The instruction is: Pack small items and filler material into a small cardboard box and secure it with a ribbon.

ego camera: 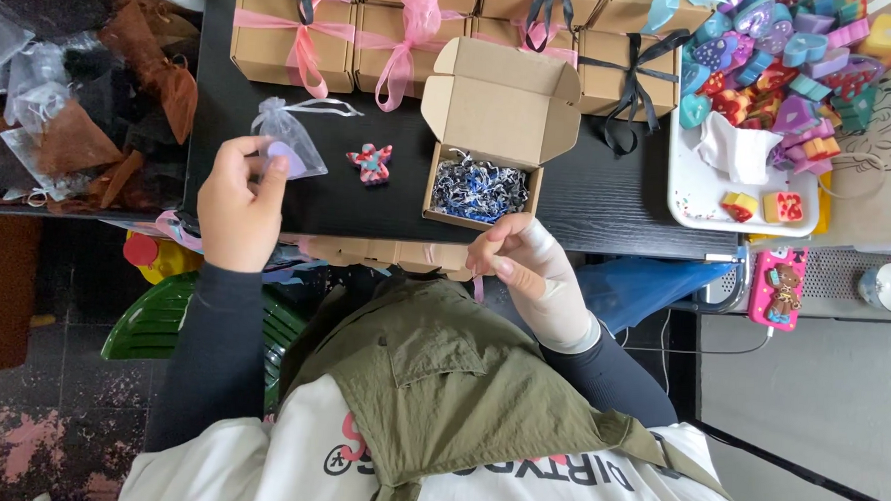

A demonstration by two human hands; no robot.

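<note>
While the left hand (239, 203) pinches a sheer organza pouch (288, 141) with a lilac heart-shaped piece inside, the pouch lies on the black counter (608, 193) just beyond its fingertips, drawstrings trailing away. Right of that hand, apart from it, sits a small pink-and-blue angel-shaped trinket (370, 162). Over at the right hand (531, 269), thumb and forefinger close on a thin pink ribbon (477, 285), or so it seems, the strand is tiny. Just beyond this hand stands an open cardboard box (491, 127) filled with blue-and-white shredded paper (479, 189).
</note>
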